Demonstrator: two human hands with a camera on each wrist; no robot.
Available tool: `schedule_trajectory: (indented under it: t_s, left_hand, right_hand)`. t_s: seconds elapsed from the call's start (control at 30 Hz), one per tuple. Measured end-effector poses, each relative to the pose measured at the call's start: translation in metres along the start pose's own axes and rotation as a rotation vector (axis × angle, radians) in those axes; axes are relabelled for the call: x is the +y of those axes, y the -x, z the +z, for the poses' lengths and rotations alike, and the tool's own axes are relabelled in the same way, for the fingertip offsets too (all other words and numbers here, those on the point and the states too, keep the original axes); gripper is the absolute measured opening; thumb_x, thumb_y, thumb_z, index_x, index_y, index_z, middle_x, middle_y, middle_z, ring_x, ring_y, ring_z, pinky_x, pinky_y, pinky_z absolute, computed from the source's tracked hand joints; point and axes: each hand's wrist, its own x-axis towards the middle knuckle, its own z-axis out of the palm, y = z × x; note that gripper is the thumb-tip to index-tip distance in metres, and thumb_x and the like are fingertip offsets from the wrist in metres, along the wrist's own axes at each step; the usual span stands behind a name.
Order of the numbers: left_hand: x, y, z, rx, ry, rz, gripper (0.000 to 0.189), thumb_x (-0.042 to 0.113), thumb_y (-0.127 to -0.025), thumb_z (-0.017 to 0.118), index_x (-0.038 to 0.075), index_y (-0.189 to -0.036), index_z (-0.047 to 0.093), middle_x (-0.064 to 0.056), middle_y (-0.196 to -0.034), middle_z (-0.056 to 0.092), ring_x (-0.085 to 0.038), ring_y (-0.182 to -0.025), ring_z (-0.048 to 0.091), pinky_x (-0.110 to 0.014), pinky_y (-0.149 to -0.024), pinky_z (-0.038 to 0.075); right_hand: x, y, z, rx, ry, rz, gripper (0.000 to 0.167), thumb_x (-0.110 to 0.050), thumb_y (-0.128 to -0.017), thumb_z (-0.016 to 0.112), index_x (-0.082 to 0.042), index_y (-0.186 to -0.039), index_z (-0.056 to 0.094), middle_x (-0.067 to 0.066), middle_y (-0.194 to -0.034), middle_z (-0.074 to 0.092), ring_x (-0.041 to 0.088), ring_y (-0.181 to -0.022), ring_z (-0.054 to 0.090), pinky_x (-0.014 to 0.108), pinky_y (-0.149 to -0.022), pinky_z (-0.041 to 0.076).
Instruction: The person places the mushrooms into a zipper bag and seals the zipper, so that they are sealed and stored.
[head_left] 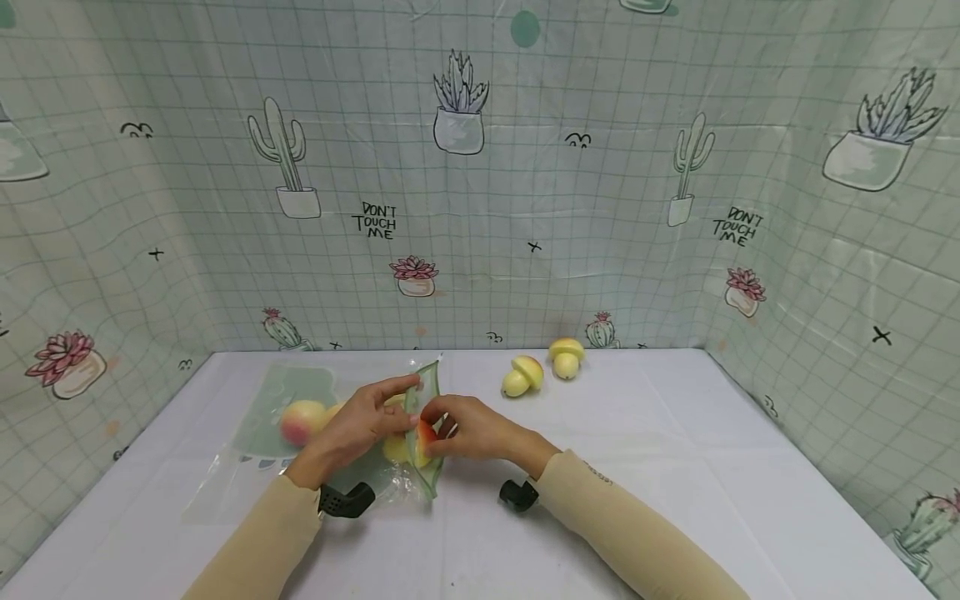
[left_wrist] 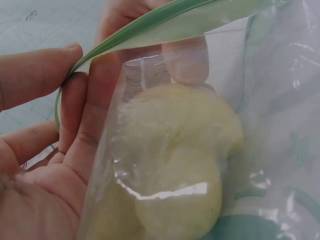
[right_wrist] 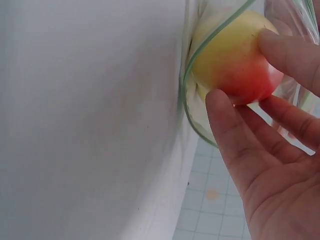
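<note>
Bag lies on your left on the white table, pink-yellow fruit inside, beside your left hand. That hand pinches the green rim; yellow piece behind the film. Your right hand grasps a red-yellow fruit at the bag's mouth, thumb and fingers on it. Further right, toward the back edge: two yellow mushroom-shaped pieces, near each other.

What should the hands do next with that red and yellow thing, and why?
Probably the right hand should ease the red-and-yellow piece a little deeper into the clear bag: it holds the piece at the bag's mouth, the left hand pinches the green rim, and other pieces already lie inside.
</note>
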Motion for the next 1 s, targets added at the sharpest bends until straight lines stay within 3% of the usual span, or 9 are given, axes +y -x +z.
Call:
schedule_trajectory:
  t_s: [0.3, 0.5, 0.77, 0.87, 1.0]
  left_hand:
    - [0.0018, 0.0016, 0.0011, 0.011, 0.006, -0.033, 0.071, 0.011, -0.086, 0.07, 0.009, -0.148, 0.035, 0.003, -0.062, 0.043, -0.012, -0.062, 0.04, -0.026, -0.061, 0.034]
    - [0.0023, 0.0024, 0.0004, 0.006, -0.011, -0.013, 0.068, 0.01, -0.088, 0.068, 0.01, -0.148, 0.035, -0.002, -0.067, 0.055, -0.015, -0.067, 0.049, -0.025, -0.066, 0.042]
    - [0.0021, 0.0008, 0.0004, -0.002, -0.003, -0.001, 0.068, 0.011, -0.089, 0.068, 0.007, -0.148, 0.035, -0.006, -0.072, 0.062, -0.014, -0.069, 0.053, -0.024, -0.066, 0.044]
    - [0.0023, 0.0002, 0.0011, 0.005, 0.014, -0.001, 0.069, 0.01, -0.088, 0.068, 0.005, -0.148, 0.034, -0.014, -0.105, 0.064, -0.013, -0.072, 0.056, -0.024, -0.069, 0.046]
    - [0.0022, -0.0007, 0.0028, 0.013, 0.063, -0.013, 0.069, 0.008, -0.088, 0.067, 0.002, -0.148, 0.032, -0.017, -0.149, 0.033, -0.013, -0.081, 0.058, -0.024, -0.074, 0.048]
  right_hand:
    - [0.0029, 0.0013, -0.0008, -0.005, 0.021, 0.009, 0.031, -0.017, -0.085, 0.074, -0.014, -0.112, 0.06, -0.006, -0.101, 0.062, 0.007, -0.084, 0.061, 0.021, -0.077, 0.049]
    - [0.003, -0.0024, 0.003, 0.001, 0.013, -0.014, 0.03, -0.016, -0.085, 0.074, -0.015, -0.111, 0.06, -0.006, -0.101, 0.062, 0.007, -0.082, 0.061, 0.02, -0.076, 0.05]
    - [0.0005, -0.0067, 0.0049, 0.007, 0.04, -0.009, 0.028, -0.016, -0.084, 0.074, -0.015, -0.109, 0.06, -0.006, -0.103, 0.063, 0.005, -0.081, 0.061, 0.019, -0.073, 0.049]
    - [-0.0006, -0.0059, 0.0043, 0.007, 0.043, -0.002, 0.029, -0.016, -0.085, 0.073, -0.016, -0.111, 0.059, -0.006, -0.102, 0.063, 0.006, -0.082, 0.061, 0.019, -0.073, 0.049]
    - [-0.0011, -0.0031, 0.0028, 0.003, 0.036, 0.013, 0.033, -0.019, -0.085, 0.073, -0.016, -0.115, 0.058, -0.005, -0.1, 0.062, 0.007, -0.083, 0.061, 0.02, -0.075, 0.049]
